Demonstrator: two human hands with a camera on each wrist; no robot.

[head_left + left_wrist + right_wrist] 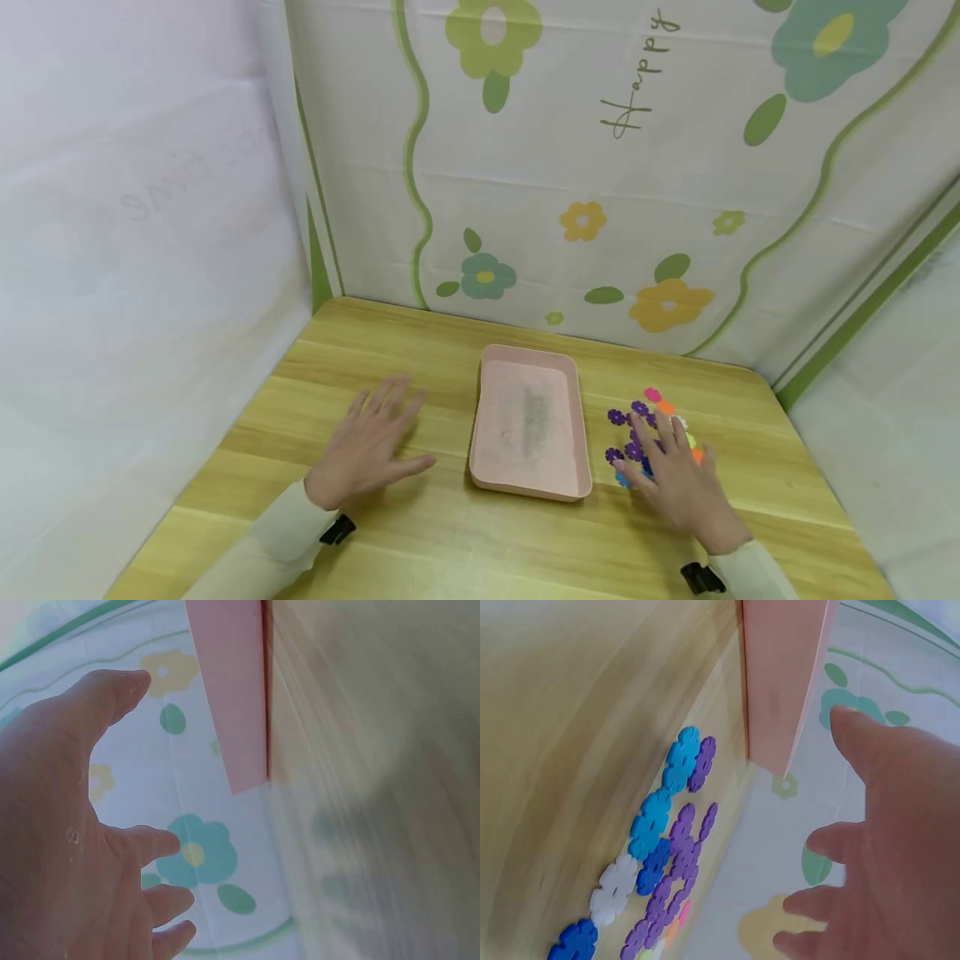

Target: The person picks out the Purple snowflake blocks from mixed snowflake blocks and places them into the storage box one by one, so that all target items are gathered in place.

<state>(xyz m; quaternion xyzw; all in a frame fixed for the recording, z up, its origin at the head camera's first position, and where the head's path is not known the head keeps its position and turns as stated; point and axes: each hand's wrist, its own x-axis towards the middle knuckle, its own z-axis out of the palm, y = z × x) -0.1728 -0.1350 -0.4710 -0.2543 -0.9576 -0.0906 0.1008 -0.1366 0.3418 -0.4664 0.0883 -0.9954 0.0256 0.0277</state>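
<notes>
Several flower-shaped plastic discs (634,451) lie on the table to the right of a shallow pink tray (477,433). They are purple, blue, white, orange, pink and yellow-green. Over them hovers my right hand (678,483), fingers spread and holding nothing; it hides part of the pile in the head view. The right wrist view shows light blue discs (681,759), a white one (615,889) and purple ones (660,896) beyond the palm. Left of the tray, my left hand (369,446) is spread above the table with nothing in it.
The wooden table (420,542) ends at a white flower-printed curtain (517,167) at the back. More white cloth (150,250) hangs along the left and right sides. The tray's raised wall (236,690) stands between the hands.
</notes>
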